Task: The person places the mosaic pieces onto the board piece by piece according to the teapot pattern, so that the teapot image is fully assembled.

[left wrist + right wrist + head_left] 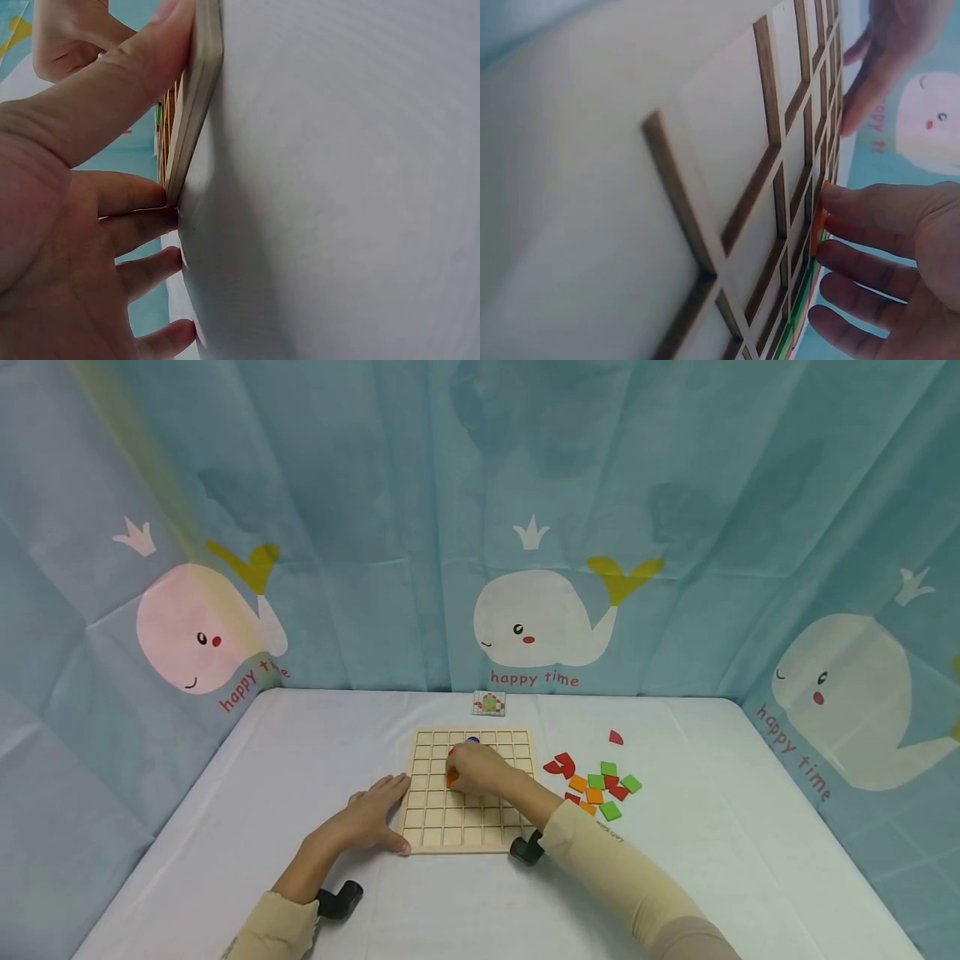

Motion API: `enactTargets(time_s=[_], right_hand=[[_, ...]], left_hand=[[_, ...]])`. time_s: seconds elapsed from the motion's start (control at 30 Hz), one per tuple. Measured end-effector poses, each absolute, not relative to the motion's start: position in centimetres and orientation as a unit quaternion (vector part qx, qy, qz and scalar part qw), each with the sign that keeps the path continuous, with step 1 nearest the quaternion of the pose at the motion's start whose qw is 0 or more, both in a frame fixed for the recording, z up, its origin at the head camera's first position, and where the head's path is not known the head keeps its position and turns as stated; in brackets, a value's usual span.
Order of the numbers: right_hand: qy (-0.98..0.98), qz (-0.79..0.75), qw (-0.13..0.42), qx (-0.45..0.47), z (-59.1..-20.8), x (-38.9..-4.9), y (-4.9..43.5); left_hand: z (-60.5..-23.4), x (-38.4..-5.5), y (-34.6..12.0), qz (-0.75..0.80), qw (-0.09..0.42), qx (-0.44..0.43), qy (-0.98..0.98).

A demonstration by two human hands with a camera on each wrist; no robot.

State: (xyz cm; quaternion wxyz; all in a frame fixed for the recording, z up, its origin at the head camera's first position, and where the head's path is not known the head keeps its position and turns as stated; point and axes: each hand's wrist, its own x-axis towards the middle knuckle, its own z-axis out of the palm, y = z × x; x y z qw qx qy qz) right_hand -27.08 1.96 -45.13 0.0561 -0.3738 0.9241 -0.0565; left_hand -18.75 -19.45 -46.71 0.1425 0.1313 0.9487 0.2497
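A wooden grid board (442, 837) lies on the white table. My left hand (369, 817) rests at its left side with the fingers spread; in the left wrist view the thumb (124, 82) presses along the board's edge. Over the middle of the board, my right hand (480, 770) pinches an orange tile (452, 780) low at the grid. The right wrist view shows the thumb and index finger at this orange tile (819, 229), with a green strip (802, 296) on the board beside it. A blue piece (472, 740) shows behind the right hand, which hides part of the grid.
Loose green, orange and red tiles (595, 796) lie right of the board, with red quarter-round pieces (567, 764) among them. One red piece (616, 737) lies farther back. A small pattern card (489, 703) sits behind the board, before the blue whale curtain (420, 610).
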Motion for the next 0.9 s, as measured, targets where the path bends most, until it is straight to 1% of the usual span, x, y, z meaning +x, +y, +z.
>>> enactTargets(time_s=[0.23,0.37,0.63,0.9], right_hand=[[0.921,-0.068,0.039,-0.382,-44.6,-26.6,2.8],[0.920,-0.084,0.040,-0.380,-43.9,-26.2,4.0],[0.926,-0.141,0.057,-0.346,-43.4,-26.2,7.6],[0.925,-0.194,0.055,-0.323,-43.5,-26.7,11.3]], left_hand=[[-46.8,-18.8,-19.4,0.244,0.144,0.132,0.950],[-46.7,-18.9,-19.3,0.241,0.148,0.127,0.951],[-46.4,-18.7,-19.3,0.241,0.150,0.128,0.950],[-46.5,-18.6,-19.3,0.242,0.147,0.130,0.950]])
